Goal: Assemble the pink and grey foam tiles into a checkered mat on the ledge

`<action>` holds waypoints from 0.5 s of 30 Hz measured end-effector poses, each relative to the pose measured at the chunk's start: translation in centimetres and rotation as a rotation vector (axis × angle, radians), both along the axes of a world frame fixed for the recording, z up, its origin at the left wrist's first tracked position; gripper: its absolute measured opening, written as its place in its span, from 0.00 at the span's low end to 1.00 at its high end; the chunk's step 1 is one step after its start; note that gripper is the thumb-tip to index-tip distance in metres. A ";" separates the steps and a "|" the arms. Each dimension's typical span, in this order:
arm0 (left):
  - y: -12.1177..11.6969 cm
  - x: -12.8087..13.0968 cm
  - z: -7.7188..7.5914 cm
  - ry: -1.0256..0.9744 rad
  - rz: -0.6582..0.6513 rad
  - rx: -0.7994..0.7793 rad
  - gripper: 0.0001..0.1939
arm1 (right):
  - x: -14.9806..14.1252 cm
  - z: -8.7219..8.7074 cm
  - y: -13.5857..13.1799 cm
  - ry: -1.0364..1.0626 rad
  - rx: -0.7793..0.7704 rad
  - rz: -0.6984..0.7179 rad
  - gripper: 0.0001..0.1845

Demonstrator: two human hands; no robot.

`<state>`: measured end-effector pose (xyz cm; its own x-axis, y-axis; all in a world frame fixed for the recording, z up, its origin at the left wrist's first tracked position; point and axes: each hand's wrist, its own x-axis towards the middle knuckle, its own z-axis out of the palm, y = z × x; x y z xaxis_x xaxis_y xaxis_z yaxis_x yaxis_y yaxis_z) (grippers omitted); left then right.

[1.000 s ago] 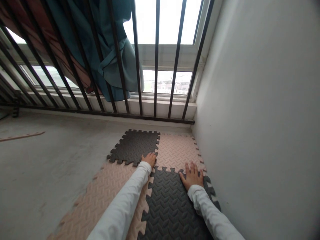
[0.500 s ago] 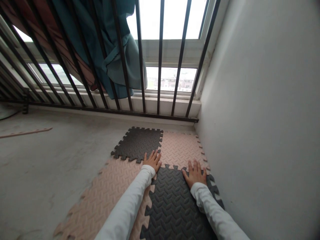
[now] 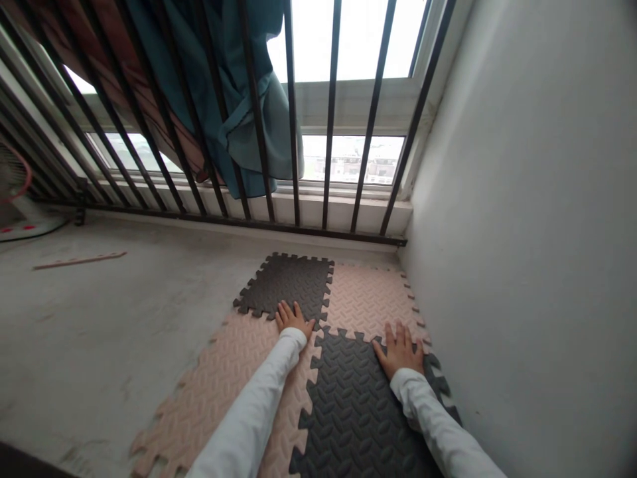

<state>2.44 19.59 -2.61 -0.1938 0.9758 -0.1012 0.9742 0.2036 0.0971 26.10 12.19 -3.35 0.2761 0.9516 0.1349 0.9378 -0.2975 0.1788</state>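
Interlocking foam mat tiles in black and pink lie on the floor by the wall. My left hand (image 3: 294, 320) rests open across the seam between the far black tile (image 3: 288, 285) and the near pink tile (image 3: 229, 372). Fingers spread, my right hand (image 3: 400, 348) presses on the near black tile (image 3: 363, 411), its fingertips reaching onto the far pink tile (image 3: 371, 299). The near black tile's toothed edges sit against both pink tiles. Neither hand holds anything. Both forearms wear white sleeves.
Dark metal railings (image 3: 328, 153) cross in front of the window, with a teal and pink curtain (image 3: 259, 126) behind them. A white wall (image 3: 527, 219) rises on the right. At left, a thin pink strip (image 3: 79, 260) lies on the concrete floor (image 3: 114, 332) near a fan (image 3: 24, 199).
My left hand has shifted left along the seam, onto the edge of the far black tile. My right hand stays in place on its tile. The view has turned slightly left, showing the fan.
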 end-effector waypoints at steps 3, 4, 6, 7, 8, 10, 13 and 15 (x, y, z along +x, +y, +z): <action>0.2 -2.2 0.5 -0.001 -0.146 -0.093 0.33 | -0.1 0.1 -0.1 -0.007 0.001 0.000 0.32; 0.0 -3.2 0.5 0.017 -0.179 -0.076 0.32 | -0.1 0.2 -0.1 -0.011 0.000 -0.005 0.32; -0.6 -4.9 0.3 0.066 -0.159 0.005 0.32 | -0.1 0.1 0.0 -0.015 -0.002 -0.018 0.32; -1.0 -5.6 0.1 0.088 -0.122 0.045 0.34 | -0.1 0.0 0.1 -0.013 -0.002 -0.017 0.32; -1.2 -6.1 -0.1 0.102 -0.085 0.073 0.35 | 0.0 -0.2 0.1 -0.008 0.000 -0.012 0.33; -1.6 -6.6 -0.5 0.105 -0.068 0.069 0.35 | 0.2 -0.4 0.2 0.009 0.001 0.006 0.33; -1.6 -6.8 -0.7 0.096 -0.115 0.035 0.34 | 0.3 -0.6 0.3 0.017 -0.002 0.011 0.34; -1.7 -6.9 -0.5 0.089 -0.143 0.020 0.33 | 0.3 -0.6 0.4 0.006 -0.015 -0.002 0.33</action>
